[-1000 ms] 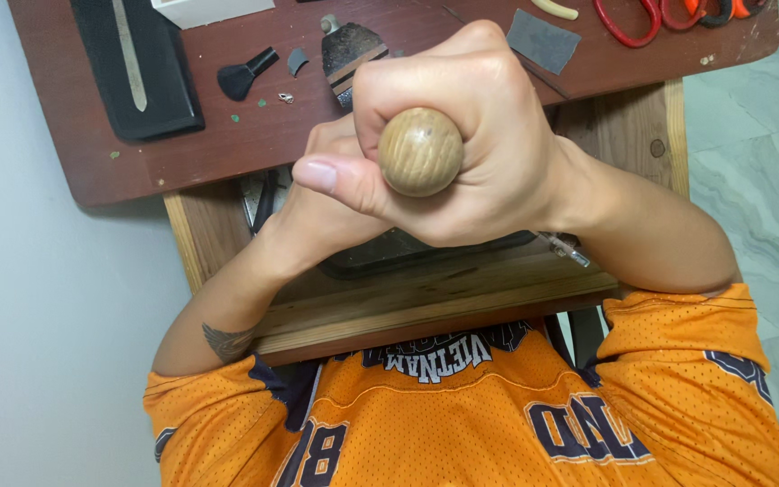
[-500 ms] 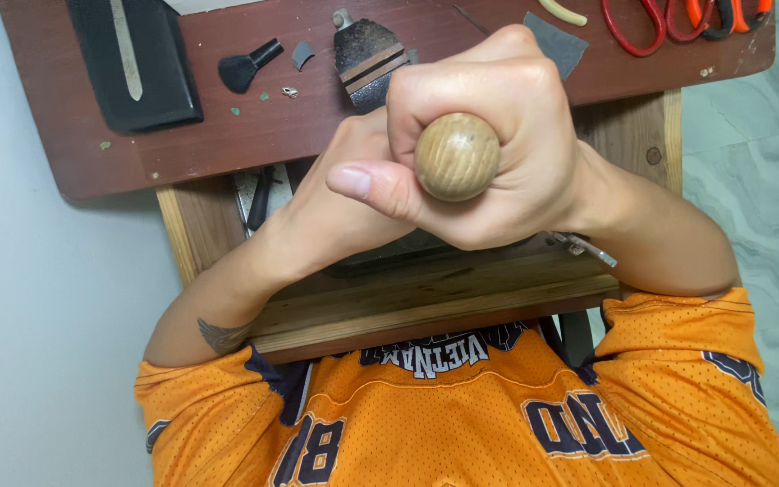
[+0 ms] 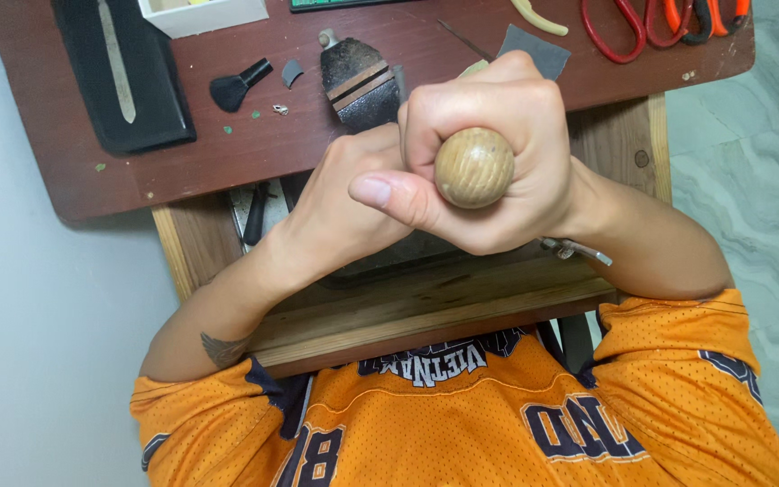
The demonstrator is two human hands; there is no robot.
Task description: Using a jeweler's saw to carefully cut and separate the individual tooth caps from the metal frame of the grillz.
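The knob is pale tan wood with fine grain lines. The surface is dark reddish brown, speckled with small green bits. The jersey is orange mesh with navy lettering. The scissors are red, the tray black.

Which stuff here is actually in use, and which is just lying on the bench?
In use: round wooden tool knob, gripped by right hand; left hand pressed beside it.
Lying about: red-handled scissors, small black brush, black tray with metal blade, white box, grey abrasive sheet, dark metal block.
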